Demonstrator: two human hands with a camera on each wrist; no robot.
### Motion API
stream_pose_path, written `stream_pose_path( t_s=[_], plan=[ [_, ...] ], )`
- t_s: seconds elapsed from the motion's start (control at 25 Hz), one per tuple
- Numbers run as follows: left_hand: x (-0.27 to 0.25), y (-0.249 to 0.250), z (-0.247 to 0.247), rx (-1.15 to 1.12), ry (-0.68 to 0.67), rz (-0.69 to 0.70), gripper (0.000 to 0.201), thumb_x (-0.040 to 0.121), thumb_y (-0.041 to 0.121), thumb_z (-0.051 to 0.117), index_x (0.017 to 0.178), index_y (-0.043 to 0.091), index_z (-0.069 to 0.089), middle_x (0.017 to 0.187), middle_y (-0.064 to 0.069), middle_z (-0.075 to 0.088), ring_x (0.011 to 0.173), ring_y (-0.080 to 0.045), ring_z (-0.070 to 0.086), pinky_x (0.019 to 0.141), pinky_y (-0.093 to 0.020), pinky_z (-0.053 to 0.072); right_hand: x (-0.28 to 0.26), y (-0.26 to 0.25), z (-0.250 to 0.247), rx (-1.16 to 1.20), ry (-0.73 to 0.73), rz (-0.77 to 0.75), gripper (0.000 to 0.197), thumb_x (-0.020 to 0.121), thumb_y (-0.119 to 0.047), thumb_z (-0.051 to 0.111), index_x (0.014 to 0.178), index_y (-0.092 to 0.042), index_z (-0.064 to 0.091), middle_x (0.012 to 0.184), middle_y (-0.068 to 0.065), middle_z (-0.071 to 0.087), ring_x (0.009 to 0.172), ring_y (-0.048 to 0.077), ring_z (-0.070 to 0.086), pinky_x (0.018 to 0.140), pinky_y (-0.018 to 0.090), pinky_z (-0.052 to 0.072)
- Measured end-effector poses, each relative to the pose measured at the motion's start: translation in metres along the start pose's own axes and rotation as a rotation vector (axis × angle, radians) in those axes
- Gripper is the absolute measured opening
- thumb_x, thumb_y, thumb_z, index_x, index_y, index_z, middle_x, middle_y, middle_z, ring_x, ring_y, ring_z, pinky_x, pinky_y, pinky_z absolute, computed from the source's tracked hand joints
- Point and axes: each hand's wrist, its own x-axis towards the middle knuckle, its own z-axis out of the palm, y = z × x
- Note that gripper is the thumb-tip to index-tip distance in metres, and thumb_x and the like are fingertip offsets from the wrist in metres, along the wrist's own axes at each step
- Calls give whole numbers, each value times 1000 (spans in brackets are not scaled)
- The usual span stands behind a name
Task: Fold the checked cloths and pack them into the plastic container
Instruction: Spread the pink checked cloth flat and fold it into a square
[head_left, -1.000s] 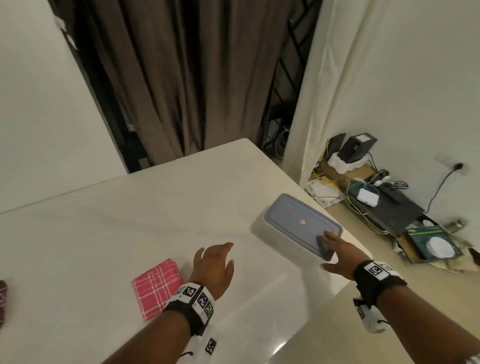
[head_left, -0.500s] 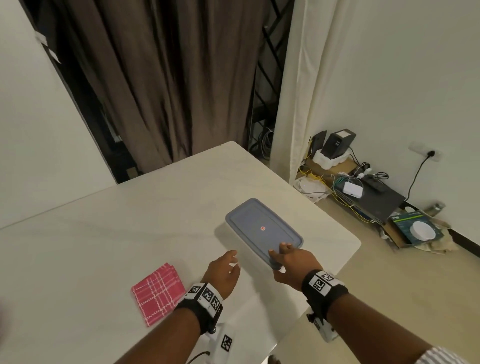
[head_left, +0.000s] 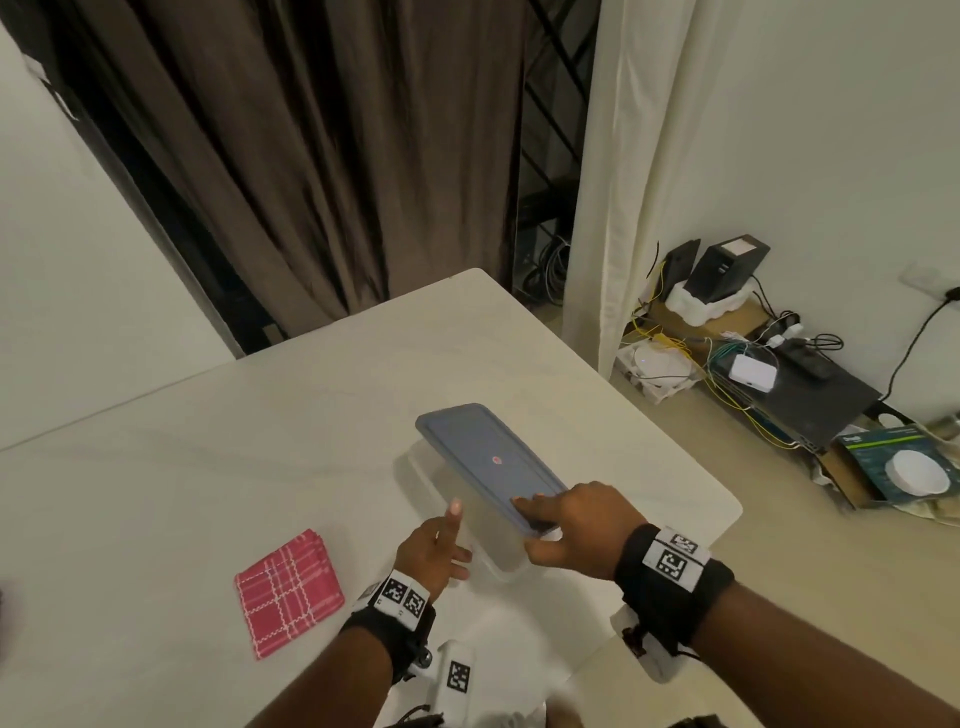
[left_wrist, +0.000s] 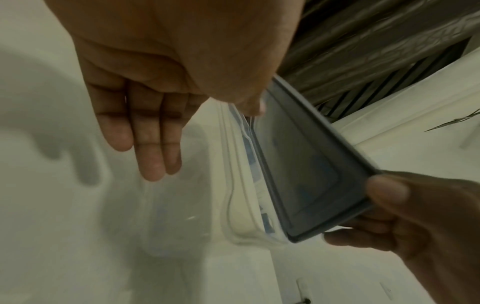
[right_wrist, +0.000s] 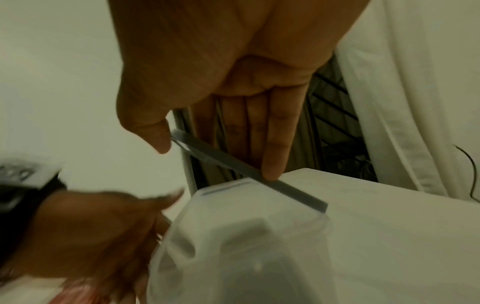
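I've got the white desk (head_left: 270, 415) filling most of my head view, its far right corner pointing at the brown curtain (head_left: 311, 156). Past the desk's right edge, on the floor, sits a tangle of cables and small network boxes (head_left: 753, 364).

Next down in size, the plastic container (head_left: 498, 564): a clear tub sitting near the desk's right edge, close to the near side. Its grey-blue lid (head_left: 488, 462) is tilted, the near end lifted off the rim while the far end looks to be down on the tub; the left wrist view shows the gap opening between lid and rim.

The checked cloth (head_left: 288, 592), red with white lines, lies folded flat on the desk to the left of the container, well apart from it and toward the near edge. It's outside the tub, untouched.

Now the hands. My right hand (head_left: 576, 530) pinches the lid's near corner, fingers (right_wrist: 275, 144) laid on top and thumb underneath. My left hand (head_left: 434, 556) is at the container's near left corner, fingers straight and relaxed, holding nothing, thumb raised by the tub's rim; whether it touches the tub I can't tell.
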Motion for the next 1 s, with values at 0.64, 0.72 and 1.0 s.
stream_pose_path(
  t_s=[0.64,0.72,1.0],
  plan=[
    [6,8,22,-53,266,-14,45,88,46,67,122,20,52,78,-7,73,64,-24,72,55,-30,46,40,223,74,1257,418,800,20,99,-13,54,100,1,68,89,18,70,72,33,69,65,35,62],
    [5,8,23,-7,282,-9,43,89,52,63,120,23,53,80,-5,73,64,-19,71,54,-28,46,43,235,87,1061,335,859,20,96,-18,56,99,-7,72,90,11,73,75,31,70,79,42,60],
    [-1,-3,-3,46,364,7,38,92,56,53,117,28,56,82,-1,74,63,-12,70,54,-24,46,55,201,56,640,330,698,17,94,-21,58,100,-17,73,114,9,67,102,30,61,94,35,44]
  ],
)
